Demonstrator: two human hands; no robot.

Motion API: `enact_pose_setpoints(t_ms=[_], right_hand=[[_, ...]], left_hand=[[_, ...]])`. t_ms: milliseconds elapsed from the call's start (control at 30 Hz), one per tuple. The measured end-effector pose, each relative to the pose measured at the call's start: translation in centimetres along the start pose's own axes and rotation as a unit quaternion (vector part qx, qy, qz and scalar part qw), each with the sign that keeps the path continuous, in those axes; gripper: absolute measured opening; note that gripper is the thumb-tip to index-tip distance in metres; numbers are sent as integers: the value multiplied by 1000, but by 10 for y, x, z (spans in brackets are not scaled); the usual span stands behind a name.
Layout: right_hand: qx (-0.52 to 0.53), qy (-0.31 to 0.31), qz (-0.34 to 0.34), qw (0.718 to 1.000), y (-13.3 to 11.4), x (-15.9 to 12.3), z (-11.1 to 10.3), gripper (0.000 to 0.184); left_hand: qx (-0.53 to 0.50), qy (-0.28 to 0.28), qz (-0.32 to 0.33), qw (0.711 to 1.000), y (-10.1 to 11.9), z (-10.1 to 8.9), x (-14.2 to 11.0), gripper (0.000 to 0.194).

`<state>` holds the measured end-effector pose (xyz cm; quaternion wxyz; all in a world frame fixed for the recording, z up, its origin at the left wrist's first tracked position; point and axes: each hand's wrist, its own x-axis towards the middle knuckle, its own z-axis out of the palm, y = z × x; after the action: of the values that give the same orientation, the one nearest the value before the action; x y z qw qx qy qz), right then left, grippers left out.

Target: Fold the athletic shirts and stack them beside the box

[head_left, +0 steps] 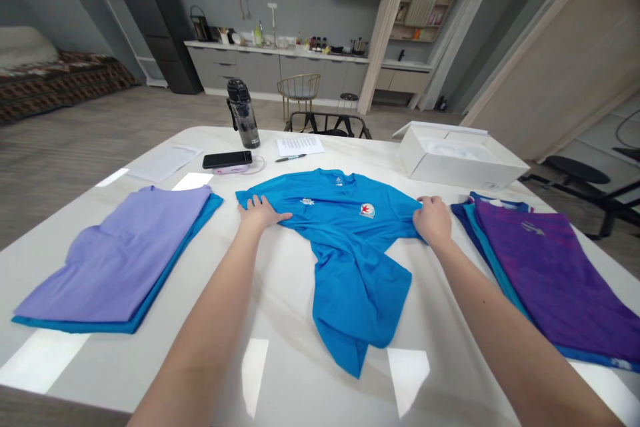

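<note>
A bright blue T-shirt (pixel 345 247) with a small red-and-white badge lies front-up in the middle of the white table (pixel 280 360), its lower half crumpled. My left hand (pixel 260 211) rests flat on the shirt's left sleeve, fingers spread. Over on the other side, my right hand (pixel 433 219) is closed on the shirt's right sleeve edge, fingers curled under the cloth.
A folded lilac shirt over a blue one (pixel 120 260) lies at the left. A purple shirt stack (pixel 550 267) lies at the right. Behind stand a dark water bottle (pixel 243 113), a phone (pixel 227 159), a pen (pixel 291 158), papers (pixel 300 145) and an open white box (pixel 460 157).
</note>
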<state>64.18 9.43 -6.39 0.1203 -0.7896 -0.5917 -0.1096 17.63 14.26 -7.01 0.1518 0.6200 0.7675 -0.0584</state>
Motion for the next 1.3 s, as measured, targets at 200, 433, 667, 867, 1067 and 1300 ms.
enact_pose_setpoints(t_ms=[200, 433, 667, 867, 1067, 1300], right_hand=[[87, -96, -67, 989, -51, 2, 15, 55], [63, -230, 35, 970, -65, 16, 28, 82], [66, -254, 24, 965, -63, 46, 35, 84], [65, -244, 14, 967, -64, 68, 45, 86], [39, -219, 23, 975, -78, 82, 48, 79], [72, -186, -226, 954, -123, 98, 66, 63]], left_hand=[[12, 65, 56, 996, 8, -1, -5, 114], [-46, 76, 185, 979, 42, 16, 14, 78], [-69, 27, 150, 986, 58, 7, 56, 80], [-60, 69, 125, 988, 69, 11, 70, 82], [-28, 116, 96, 988, 95, 5, 72, 74], [23, 72, 308, 948, 135, -6, 95, 58]])
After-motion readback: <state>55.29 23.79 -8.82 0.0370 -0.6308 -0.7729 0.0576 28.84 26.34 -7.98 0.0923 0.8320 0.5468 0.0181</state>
